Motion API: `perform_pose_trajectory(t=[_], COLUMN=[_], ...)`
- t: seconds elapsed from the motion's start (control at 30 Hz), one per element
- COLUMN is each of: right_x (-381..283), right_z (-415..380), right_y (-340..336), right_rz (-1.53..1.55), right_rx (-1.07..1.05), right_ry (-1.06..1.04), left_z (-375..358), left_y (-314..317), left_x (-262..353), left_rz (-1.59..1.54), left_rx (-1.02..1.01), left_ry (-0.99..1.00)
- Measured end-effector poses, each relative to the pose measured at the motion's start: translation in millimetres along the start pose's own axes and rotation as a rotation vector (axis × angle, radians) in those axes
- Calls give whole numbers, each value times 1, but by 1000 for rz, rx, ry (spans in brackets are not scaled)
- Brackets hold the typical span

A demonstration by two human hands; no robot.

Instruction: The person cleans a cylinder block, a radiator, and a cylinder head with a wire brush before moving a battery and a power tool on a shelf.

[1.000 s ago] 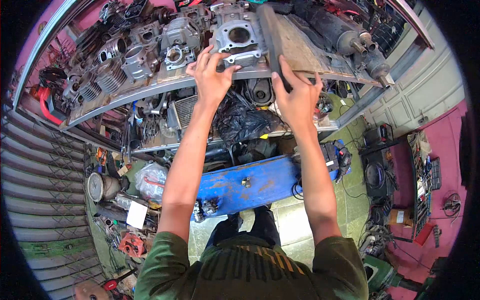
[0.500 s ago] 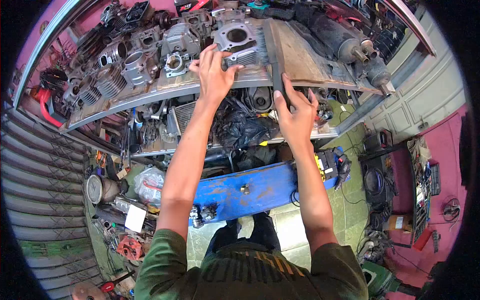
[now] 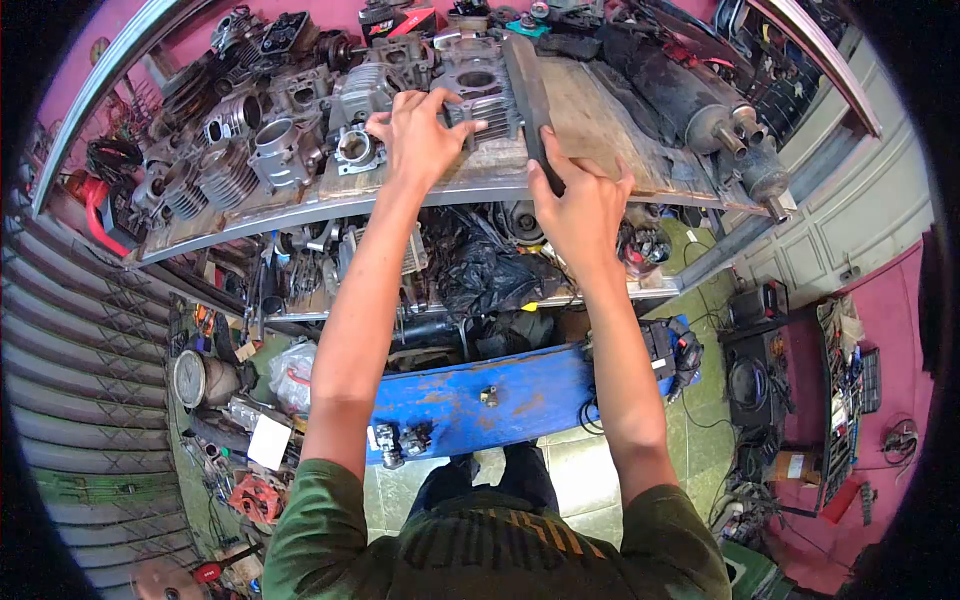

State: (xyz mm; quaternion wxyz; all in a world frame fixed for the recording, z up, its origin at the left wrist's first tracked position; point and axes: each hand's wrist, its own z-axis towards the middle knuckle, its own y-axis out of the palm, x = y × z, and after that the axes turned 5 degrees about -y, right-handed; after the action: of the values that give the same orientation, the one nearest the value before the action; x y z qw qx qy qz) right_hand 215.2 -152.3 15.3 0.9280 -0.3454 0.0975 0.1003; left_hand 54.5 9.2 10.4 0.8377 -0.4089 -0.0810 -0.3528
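Note:
A grey finned engine cylinder (image 3: 490, 112) with a round bore stands near the front of the shelf. My left hand (image 3: 420, 135) is at its left front corner, thumb by the fins and fingers curled over the near edge, holding it. In my right hand (image 3: 583, 200) is a long dark-handled brush (image 3: 527, 85), gripped by its lower end and slanting up along the cylinder's right side. Its bristles are mostly hidden now. Just left of my left hand sits a small throttle-body-like metal part (image 3: 355, 148).
Several cylinders and castings (image 3: 275, 155) crowd the shelf's left side. Mufflers (image 3: 715, 125) lie on the right, beyond a bare wooden board (image 3: 590, 110). The shelf's metal front edge (image 3: 480, 190) runs under my wrists. A blue bench (image 3: 520, 390) with small parts stands below.
The brush has shifted slightly left against the cylinder and its bristles have turned out of sight. My left hand stays at the cylinder's corner. The view has moved a little.

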Motion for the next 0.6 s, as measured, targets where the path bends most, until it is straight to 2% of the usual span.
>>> perform_pose_trajectory(t=[0.03,0.13,0.17,0.2,0.3,0.33,0.4,0.6], right_x=[1,3,3,4,7,7,8,15], right_z=[0,-1,-1,-1,-2,-1,-2,-6], right_y=[0,1,1,1,0,-1,-2,-3], right_rz=[2,38,43,47,54,54,72,144], right_rx=[0,17,23,30,20,22,25,26], right_ry=[-4,-12,-12,-11,3,-1,8,24], left_z=[3,30,42,55,101,109,126,129], left_y=[-13,-20,-18,-15,-2,-3,1,18], left_x=[5,0,-2,-1,-4,2,8,18], left_rz=[-11,20,183,182,279,279,363,411], left_rx=[-56,5,-32,-31,-371,-367,-556,-453], left_ry=[-44,-73,-73,-74,-94,-95,-71,-126])
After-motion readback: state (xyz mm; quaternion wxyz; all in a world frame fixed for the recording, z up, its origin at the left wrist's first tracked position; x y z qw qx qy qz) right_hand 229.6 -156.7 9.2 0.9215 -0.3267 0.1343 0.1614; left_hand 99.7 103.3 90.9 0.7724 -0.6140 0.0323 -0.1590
